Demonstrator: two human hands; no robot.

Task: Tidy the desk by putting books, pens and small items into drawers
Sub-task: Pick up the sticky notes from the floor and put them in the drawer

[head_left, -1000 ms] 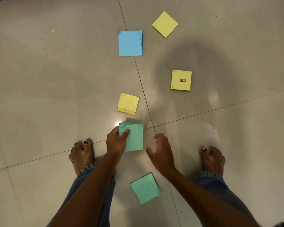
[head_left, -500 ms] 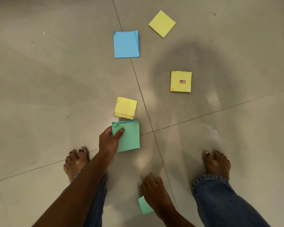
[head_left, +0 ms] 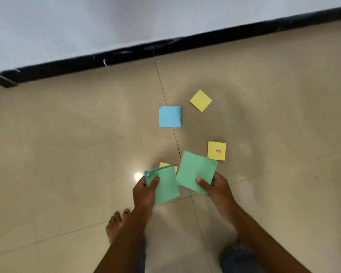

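Two green pads are sitting in our hands: our left hand (head_left: 144, 192) is pinching one green pad (head_left: 165, 186) by its near left corner, thumb curled on top, and our right hand (head_left: 218, 187) is gripping the other green pad (head_left: 195, 171) at its near edge, thumb on top and fingers underneath. We are judging these paper pads to be light, thin and bendy, with loose top sheets that could peel or fan, so we are holding them across the whole stack at an edge. Just beyond our left hand, one yellow pad (head_left: 163, 164) is peeking out on the floor (head_left: 67, 154); beyond our right, another yellow pad (head_left: 216, 150) is lying flat. Farther out are lying one blue pad (head_left: 169, 116) and a third yellow pad (head_left: 200, 100): six pads altogether.
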